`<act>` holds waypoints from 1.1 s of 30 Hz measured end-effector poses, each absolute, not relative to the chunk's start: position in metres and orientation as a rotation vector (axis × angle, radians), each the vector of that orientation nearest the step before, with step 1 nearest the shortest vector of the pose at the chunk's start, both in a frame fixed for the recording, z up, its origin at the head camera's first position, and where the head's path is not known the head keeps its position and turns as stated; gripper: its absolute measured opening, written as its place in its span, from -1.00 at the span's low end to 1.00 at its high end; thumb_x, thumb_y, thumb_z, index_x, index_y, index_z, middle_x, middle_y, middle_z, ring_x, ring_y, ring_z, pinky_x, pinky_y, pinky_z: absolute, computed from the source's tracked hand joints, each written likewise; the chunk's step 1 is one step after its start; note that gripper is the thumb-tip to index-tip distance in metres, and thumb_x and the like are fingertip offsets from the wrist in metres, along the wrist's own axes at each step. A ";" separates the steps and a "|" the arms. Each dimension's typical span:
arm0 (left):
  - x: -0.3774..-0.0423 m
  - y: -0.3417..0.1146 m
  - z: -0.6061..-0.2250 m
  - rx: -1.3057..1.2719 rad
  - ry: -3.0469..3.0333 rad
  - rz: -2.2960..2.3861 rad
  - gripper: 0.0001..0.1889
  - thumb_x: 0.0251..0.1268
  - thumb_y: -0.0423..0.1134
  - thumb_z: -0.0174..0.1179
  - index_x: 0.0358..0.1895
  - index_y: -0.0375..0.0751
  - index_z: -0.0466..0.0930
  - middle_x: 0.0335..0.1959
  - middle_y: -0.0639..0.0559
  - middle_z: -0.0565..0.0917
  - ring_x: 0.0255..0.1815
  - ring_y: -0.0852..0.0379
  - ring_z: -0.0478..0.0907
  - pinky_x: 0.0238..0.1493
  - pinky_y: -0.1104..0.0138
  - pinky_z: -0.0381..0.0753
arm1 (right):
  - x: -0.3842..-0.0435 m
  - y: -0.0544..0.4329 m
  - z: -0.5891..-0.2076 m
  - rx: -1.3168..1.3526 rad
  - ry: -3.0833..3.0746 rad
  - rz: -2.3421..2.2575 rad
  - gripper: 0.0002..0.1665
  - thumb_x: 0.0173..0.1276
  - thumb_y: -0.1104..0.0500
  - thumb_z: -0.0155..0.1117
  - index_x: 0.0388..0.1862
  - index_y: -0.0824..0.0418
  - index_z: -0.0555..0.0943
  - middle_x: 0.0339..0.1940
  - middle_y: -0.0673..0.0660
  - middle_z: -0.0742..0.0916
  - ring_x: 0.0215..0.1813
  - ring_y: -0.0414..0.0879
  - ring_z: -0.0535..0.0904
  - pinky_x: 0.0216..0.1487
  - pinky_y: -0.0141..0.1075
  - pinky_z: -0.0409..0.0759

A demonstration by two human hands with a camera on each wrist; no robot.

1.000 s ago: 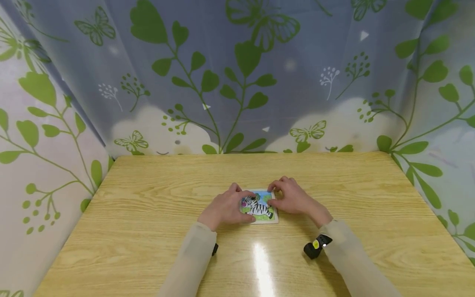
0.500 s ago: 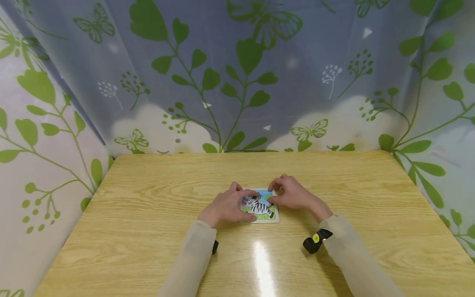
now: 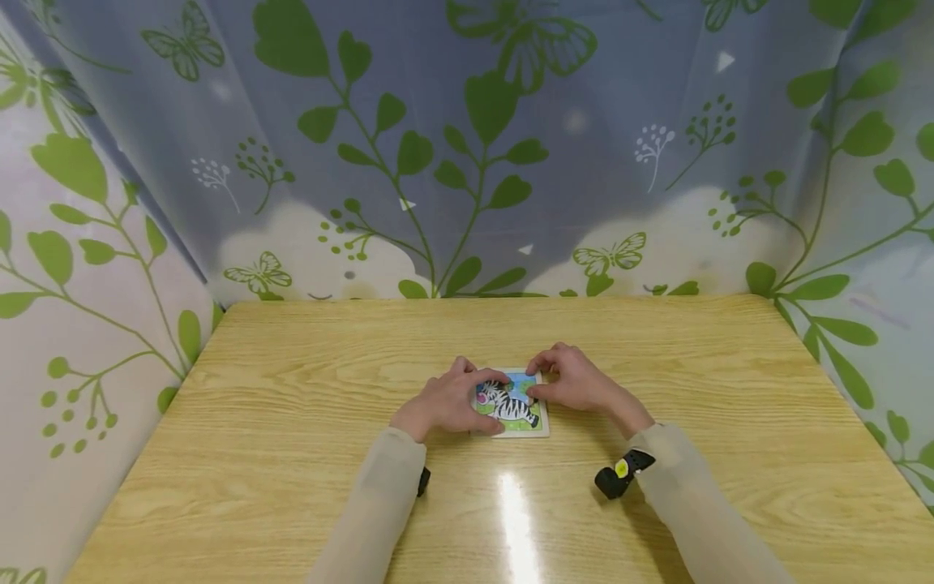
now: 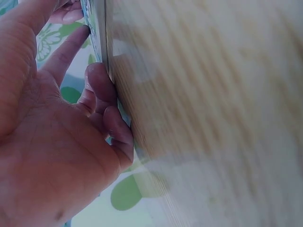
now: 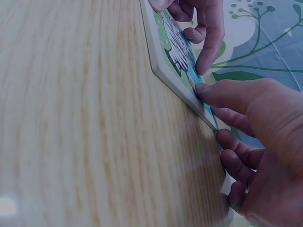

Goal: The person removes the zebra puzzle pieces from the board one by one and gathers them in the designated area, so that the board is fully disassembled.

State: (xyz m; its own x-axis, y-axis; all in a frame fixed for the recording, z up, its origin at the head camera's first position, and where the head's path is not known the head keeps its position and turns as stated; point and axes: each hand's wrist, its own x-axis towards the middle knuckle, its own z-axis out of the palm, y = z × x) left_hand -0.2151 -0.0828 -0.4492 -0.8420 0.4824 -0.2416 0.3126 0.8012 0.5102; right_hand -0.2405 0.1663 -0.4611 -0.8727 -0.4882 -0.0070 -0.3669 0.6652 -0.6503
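A small square zebra picture puzzle (image 3: 511, 407) with a pale rim lies flat on the table, between both hands. My left hand (image 3: 447, 403) holds its left side, thumb near the front edge and index finger reaching over the picture's upper part. In the left wrist view, the other fingers (image 4: 102, 82) curl against the puzzle's edge. My right hand (image 3: 572, 381) grips the back right corner. The right wrist view shows its thumb (image 5: 222, 92) on the picture near the rim, with curled fingers along the board's edge. The left hand partly covers the zebra's head end.
The wood-grain table (image 3: 314, 365) carries a bright light reflection in front of the puzzle. A patterned curtain (image 3: 467, 146) with leaves and butterflies stands along the back and sides. Both sleeves are beige, and a black wrist strap (image 3: 623, 473) is on the right arm.
The left index fingertip has slid slightly to the right over the picture. The right hand keeps its place at the corner, and the puzzle stays about where it was.
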 end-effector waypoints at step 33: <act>-0.214 -0.081 -0.446 0.566 2.611 0.671 -0.26 0.09 0.14 0.49 0.40 0.34 0.44 0.04 -0.01 0.34 -0.13 0.03 0.40 -0.03 0.13 0.30 | -0.243 0.170 -0.475 -0.563 2.469 -1.389 -0.74 0.32 0.29 0.42 -0.04 0.30 0.62 -0.18 0.18 0.68 -0.17 -0.06 0.52 -0.14 -0.40 0.48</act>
State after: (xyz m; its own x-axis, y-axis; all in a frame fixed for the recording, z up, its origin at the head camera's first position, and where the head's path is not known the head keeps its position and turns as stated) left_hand -0.2140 -0.0807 -0.4458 -0.8445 0.4673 -0.2615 0.2833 0.8043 0.5224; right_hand -0.2428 0.1696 -0.4750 -0.8932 -0.4486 -0.0297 -0.2073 0.4697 -0.8581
